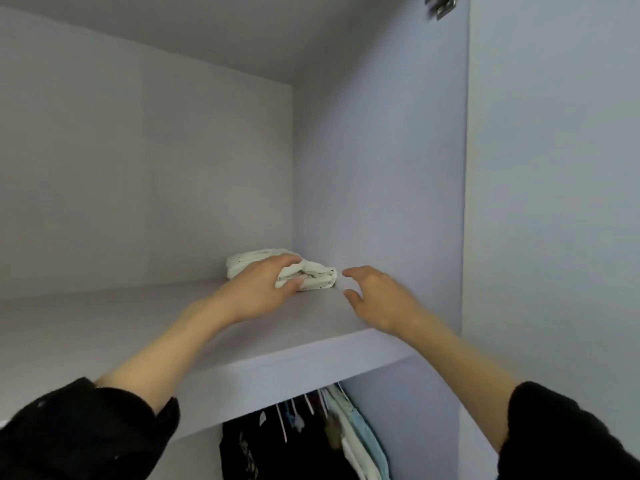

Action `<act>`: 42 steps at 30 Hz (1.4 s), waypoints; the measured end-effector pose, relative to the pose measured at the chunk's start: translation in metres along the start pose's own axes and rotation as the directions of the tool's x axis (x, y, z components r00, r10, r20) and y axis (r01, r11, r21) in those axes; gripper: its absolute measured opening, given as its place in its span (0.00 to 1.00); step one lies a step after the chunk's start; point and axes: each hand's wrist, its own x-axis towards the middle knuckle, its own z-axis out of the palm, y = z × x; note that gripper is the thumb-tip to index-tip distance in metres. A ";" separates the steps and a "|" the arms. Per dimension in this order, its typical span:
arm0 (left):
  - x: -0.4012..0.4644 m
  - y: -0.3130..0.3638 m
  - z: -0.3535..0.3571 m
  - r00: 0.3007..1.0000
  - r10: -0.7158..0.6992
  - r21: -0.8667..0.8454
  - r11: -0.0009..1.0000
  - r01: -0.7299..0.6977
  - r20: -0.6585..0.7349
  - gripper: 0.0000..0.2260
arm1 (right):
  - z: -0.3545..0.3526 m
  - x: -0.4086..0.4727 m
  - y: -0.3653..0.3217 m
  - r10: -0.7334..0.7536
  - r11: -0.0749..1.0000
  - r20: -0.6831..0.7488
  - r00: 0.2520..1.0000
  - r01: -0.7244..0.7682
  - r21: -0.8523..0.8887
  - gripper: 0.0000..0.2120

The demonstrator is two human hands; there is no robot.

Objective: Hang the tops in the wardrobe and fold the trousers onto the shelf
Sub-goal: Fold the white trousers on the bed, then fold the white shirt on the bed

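- Nearest the camera, at 7 and 5 o'clock: two black sleeves [79, 431], pushed back to mid-forearm, bare forearms reaching up and forward onto the shelf.
- Under the shelf, at 6 o'clock: hanging tops [311, 441] on hangers, dark garments to the left, pale blue and white ones to the right against the side panel. Rail itself hidden by the shelf edge.
- Shelf [121, 327]: pale lilac-grey board running from 9 o'clock across to the right-hand side panel; front edge cuts diagonally through the lower middle.
- Right hand [377, 299], just right of centre: palm down over the shelf near its front right corner. Fingers spread and relaxed, thumb apart from the index finger, holding nothing. Fingertips just beside the right end of the trousers; cannot tell whether they touch the cloth.
- Left hand [263, 289], at centre: resting on the folded bundle, fingers curled over its top, thumb tucked under the near edge, so it grips the cloth between thumb and fingers.
- Folded trousers [315, 275]: white with small dark specks, a compact folded bundle lying on the shelf toward its back right, close to the right-hand side panel [381, 150].
- Farthest: wardrobe back wall at 10 o'clock, plain; a metal hinge [441, 5] at 1 o'clock on the top edge.
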 end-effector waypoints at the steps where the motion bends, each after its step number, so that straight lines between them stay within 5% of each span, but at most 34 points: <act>1: -0.016 0.009 -0.001 0.996 0.027 -0.117 0.992 -0.038 -0.088 0.17 | -0.007 -0.026 -0.003 0.002 1.000 -0.036 0.999 -0.002 0.007 0.20; 4: -0.062 0.041 -0.001 0.987 0.013 -0.456 0.886 -0.084 -0.157 0.11 | -0.035 -0.097 -0.015 0.076 0.993 -0.084 0.994 -0.068 0.096 0.18; 7: -0.101 0.089 0.005 0.997 -0.014 -0.722 0.691 -0.042 -0.071 0.08 | -0.067 -0.169 -0.018 0.223 0.953 -0.075 0.972 -0.201 0.226 0.16; 13: -0.158 0.210 0.031 0.968 0.251 -0.834 0.535 -0.132 0.008 0.08 | -0.124 -0.320 -0.006 0.468 0.827 -0.060 0.881 -0.414 0.380 0.09; 20: -0.249 0.383 0.080 0.840 0.541 -0.914 0.365 -0.176 0.054 0.09 | -0.200 -0.529 0.028 0.700 0.654 -0.032 0.713 -0.623 0.430 0.09; 31: -0.391 0.705 0.196 0.478 0.859 -0.965 0.251 -0.082 0.183 0.12 | -0.335 -0.841 0.091 0.964 0.264 -0.147 0.220 -0.846 0.463 0.10; 42: -0.500 0.919 0.323 -0.029 0.962 -0.962 0.272 0.035 0.271 0.09 | -0.390 -1.048 0.152 0.948 -0.100 -0.212 -0.236 -0.857 0.505 0.07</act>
